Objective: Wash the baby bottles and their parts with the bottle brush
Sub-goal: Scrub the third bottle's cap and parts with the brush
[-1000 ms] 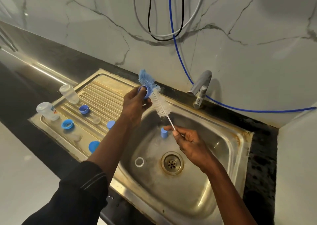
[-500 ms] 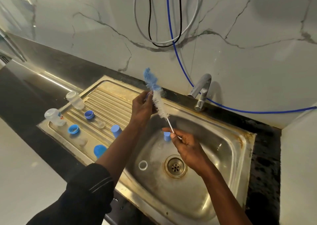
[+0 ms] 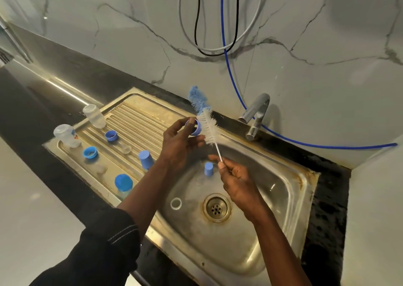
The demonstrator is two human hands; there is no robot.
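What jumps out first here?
The brush, held over the sink: the right hand pinches its stem, and the left hand holds a blue ring beside the white bristles. Then the bottles and blue caps spread on the drainboard at left.

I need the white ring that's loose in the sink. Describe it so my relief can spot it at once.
Start at the steel sink basin and find the round drain in its floor. Just left of the drain, the white ring lies flat on the steel. It is a pale open hoop, unlike the solid blue cap standing farther back.
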